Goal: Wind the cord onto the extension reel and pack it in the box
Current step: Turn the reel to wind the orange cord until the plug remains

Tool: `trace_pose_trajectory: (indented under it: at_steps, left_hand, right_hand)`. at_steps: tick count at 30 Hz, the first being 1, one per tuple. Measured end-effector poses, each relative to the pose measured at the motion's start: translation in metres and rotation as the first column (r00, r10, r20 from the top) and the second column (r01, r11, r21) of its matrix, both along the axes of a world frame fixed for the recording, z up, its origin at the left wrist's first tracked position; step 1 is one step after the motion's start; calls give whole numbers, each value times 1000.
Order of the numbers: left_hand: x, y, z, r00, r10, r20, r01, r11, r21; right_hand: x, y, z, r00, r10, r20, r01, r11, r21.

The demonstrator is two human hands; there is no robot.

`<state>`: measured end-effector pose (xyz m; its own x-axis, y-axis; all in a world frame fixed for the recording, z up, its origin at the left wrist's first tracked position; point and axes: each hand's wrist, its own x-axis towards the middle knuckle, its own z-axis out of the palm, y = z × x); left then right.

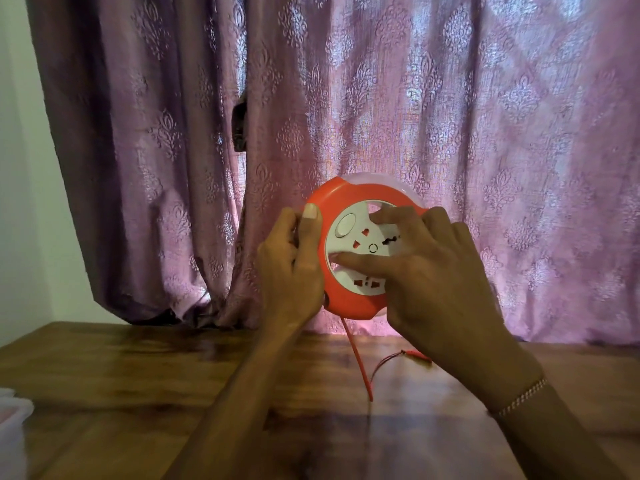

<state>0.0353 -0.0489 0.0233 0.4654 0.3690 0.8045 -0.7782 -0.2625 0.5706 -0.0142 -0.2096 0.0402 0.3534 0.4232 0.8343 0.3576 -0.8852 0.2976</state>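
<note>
My left hand grips the reel by its rim; right hand fingers press its white face, cord trailing onto the counter.

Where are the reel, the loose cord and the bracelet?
extension reel [349,303]: head view, lower orange rim.
cord [356,355]: head view, hanging stretch below reel.
bracelet [523,396]: head view, chain on right wrist.

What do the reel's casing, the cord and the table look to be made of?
Reel: moulded plastic by the look, glossy orange ring around a matte white socket face, with smooth rounded edges. Cord: thin orange lead, probably a plastic or rubber sheath, bending freely. Table: wood or wood-look veneer, brown grain with a polished sheen reflecting light.
</note>
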Motion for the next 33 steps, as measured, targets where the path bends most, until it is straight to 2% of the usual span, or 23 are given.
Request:
trace_pose_trajectory:
  at_steps: [4,6,9,11,16,19,22,24,28,33]
  left_hand:
    - [0,0,-1,1000,-8,-8,8,1000,8]
    - [-2,-2,0,1000,13,5,-13,1000,15]
    - [-2,-5,0,1000,30,8,-30,999,23]
    - [0,-5,-1,1000,27,8,-28,999,21]
    - [1,-5,-1,1000,19,-10,-19,1000,-11]
    - [2,-3,-1,1000,-13,-5,13,999,-31]
    - [0,-2,0,1000,-6,-4,6,1000,-20]
    - [0,-2,1,1000,14,-4,-14,1000,-6]
    - [0,-1,0,1000,6,3,-6,1000,-9]
    - [1,-2,0,1000,3,2,-3,999,35]
  right_hand:
    - [0,2,-2,1000,-2,13,1,995,99]
    - [0,6,-6,1000,1,9,-2,978,209]
    - [1,14,-8,1000,-19,5,15,903,430]
    - [2,16,-7,1000,-9,-13,14,887,463]
    - [7,13,-6,1000,-28,4,25,932,362]
    - [9,8,-5,990,110,85,-131,943,305]
    - [7,4,-4,951,264,160,-282,954,104]
    - [3,4,-3,962,251,108,-256,966,33]
    - [-2,6,-1,994,112,4,-112,993,21]
    - [-6,2,2,1000,30,6,-30,999,-16]
